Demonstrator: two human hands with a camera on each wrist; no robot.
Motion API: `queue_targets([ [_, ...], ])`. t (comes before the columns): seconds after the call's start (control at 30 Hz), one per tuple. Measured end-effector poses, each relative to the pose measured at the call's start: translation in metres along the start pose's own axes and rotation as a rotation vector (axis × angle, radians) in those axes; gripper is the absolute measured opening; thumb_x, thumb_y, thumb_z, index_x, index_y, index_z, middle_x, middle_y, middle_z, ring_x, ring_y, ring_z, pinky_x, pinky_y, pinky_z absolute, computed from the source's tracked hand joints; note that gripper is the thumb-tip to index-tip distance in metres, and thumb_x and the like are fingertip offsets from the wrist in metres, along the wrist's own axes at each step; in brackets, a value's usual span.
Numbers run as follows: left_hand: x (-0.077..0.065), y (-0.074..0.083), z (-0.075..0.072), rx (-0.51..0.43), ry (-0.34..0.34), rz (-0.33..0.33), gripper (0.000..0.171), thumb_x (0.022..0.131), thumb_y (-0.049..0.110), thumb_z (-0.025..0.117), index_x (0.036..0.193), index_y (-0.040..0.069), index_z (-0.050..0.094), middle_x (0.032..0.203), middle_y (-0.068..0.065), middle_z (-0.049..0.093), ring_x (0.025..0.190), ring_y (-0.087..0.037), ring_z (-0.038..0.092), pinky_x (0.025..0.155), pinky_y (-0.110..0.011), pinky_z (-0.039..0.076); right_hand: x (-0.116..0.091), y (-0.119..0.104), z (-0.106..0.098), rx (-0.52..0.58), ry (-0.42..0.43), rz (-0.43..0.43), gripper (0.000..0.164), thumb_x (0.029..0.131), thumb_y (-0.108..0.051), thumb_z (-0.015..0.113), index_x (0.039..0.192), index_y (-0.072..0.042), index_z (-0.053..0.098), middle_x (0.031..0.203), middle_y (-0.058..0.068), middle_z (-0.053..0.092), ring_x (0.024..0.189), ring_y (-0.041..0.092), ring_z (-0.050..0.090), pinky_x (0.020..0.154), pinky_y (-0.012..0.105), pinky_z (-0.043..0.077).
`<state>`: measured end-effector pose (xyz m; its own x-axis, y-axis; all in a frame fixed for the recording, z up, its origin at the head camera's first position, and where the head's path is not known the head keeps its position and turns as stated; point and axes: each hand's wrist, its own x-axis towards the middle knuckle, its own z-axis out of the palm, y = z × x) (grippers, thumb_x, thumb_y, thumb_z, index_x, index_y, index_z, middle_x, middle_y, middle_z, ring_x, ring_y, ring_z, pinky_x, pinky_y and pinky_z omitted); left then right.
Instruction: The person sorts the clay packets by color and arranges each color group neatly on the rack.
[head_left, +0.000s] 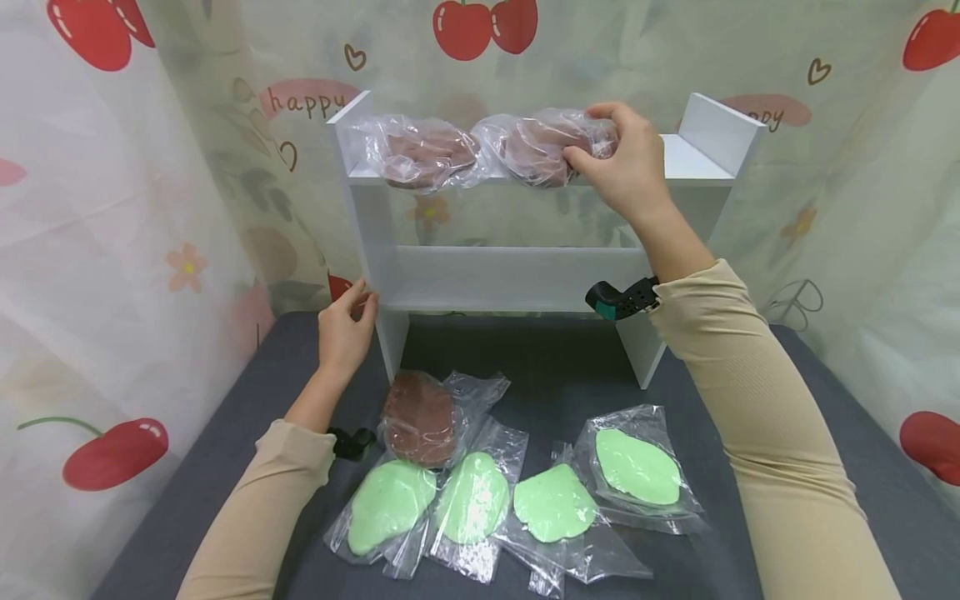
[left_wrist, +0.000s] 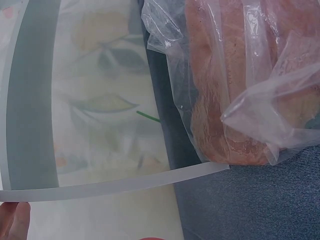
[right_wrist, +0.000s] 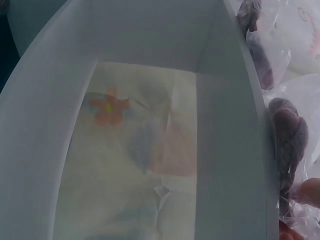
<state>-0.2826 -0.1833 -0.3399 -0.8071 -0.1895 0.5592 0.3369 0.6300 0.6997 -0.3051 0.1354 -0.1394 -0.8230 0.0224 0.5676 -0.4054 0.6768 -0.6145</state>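
Observation:
My right hand [head_left: 628, 162] grips the right end of a clear plastic bag holding a brown, lumpy slab [head_left: 543, 150] on the top board of a white shelf [head_left: 495, 275]. A second bagged brown slab [head_left: 431, 158] lies beside it to the left, touching it. In the right wrist view, my fingertips [right_wrist: 307, 192] press on the bag by the board's edge. My left hand [head_left: 345, 332] touches the outside of the shelf's left side panel with its fingertips. Another bagged brown slab [head_left: 420, 418] lies on the table in front of the shelf, just right of the left forearm.
Several bagged pale green, flat pieces [head_left: 555, 502] lie along the front of the dark table [head_left: 720, 533]. The shelf has a middle board [head_left: 517, 279] and an upright right end panel [head_left: 720, 125]. Printed cloth [head_left: 187, 333] hangs around the table.

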Motion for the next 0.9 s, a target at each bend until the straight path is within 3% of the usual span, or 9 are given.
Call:
queue_targets([
  [0.17, 0.0, 0.001, 0.0, -0.005, -0.004, 0.001, 0.039, 0.095, 0.018, 0.055, 0.133, 0.008, 0.053, 0.111, -0.019, 0.068, 0.093, -0.031, 0.068, 0.051, -0.017, 0.035, 0.001, -0.001, 0.001, -0.065, -0.074, 0.02, 0.05, 0.088, -0.026, 0.059, 0.133, -0.004, 0.051, 0.135, 0.016, 0.053, 0.125, 0.028, 0.046, 0.105, 0.038, 0.034],
  [0.3, 0.0, 0.001, 0.0, -0.014, -0.013, -0.005, 0.04, 0.095, 0.017, 0.055, 0.134, 0.007, 0.052, 0.112, -0.019, 0.067, 0.091, -0.032, 0.068, 0.048, -0.019, 0.033, 0.001, -0.001, 0.001, -0.113, -0.097, 0.043, 0.052, 0.09, -0.03, 0.056, 0.135, -0.006, 0.05, 0.137, 0.015, 0.051, 0.129, 0.033, 0.04, 0.107, 0.041, 0.028],
  [0.5, -0.001, 0.001, 0.0, -0.018, -0.022, -0.015, 0.041, 0.095, 0.017, 0.054, 0.134, 0.007, 0.05, 0.114, -0.021, 0.066, 0.092, -0.033, 0.067, 0.046, -0.016, 0.03, -0.006, 0.003, -0.002, -0.033, -0.052, 0.054, 0.051, 0.089, -0.032, 0.057, 0.135, -0.009, 0.05, 0.136, 0.016, 0.047, 0.127, 0.028, 0.039, 0.104, 0.04, 0.031],
  [0.6, -0.001, 0.001, 0.0, -0.018, -0.019, -0.014, 0.041, 0.095, 0.017, 0.055, 0.134, 0.007, 0.051, 0.114, -0.021, 0.066, 0.092, -0.033, 0.067, 0.046, -0.016, 0.03, -0.012, 0.006, -0.005, 0.01, -0.016, 0.059, 0.05, 0.089, -0.034, 0.058, 0.133, -0.01, 0.051, 0.135, 0.016, 0.045, 0.121, 0.026, 0.043, 0.099, 0.035, 0.034],
  [0.73, -0.001, 0.001, 0.0, -0.013, -0.01, -0.003, 0.04, 0.095, 0.018, 0.055, 0.133, 0.007, 0.052, 0.112, -0.02, 0.067, 0.091, -0.032, 0.068, 0.048, -0.019, 0.032, -0.022, 0.011, -0.01, 0.056, 0.057, 0.032, 0.044, 0.089, -0.031, 0.059, 0.127, -0.01, 0.055, 0.127, 0.015, 0.049, 0.101, 0.014, 0.046, 0.087, 0.026, 0.036],
  [0.9, -0.001, 0.001, 0.0, -0.018, -0.008, -0.003, 0.04, 0.095, 0.017, 0.055, 0.133, 0.007, 0.052, 0.112, -0.02, 0.067, 0.091, -0.033, 0.068, 0.048, -0.019, 0.032, -0.041, 0.015, -0.015, 0.127, 0.108, -0.024, 0.036, 0.088, -0.026, 0.06, 0.12, -0.008, 0.06, 0.107, 0.002, 0.055, 0.085, 0.001, 0.044, 0.079, 0.022, 0.037],
])
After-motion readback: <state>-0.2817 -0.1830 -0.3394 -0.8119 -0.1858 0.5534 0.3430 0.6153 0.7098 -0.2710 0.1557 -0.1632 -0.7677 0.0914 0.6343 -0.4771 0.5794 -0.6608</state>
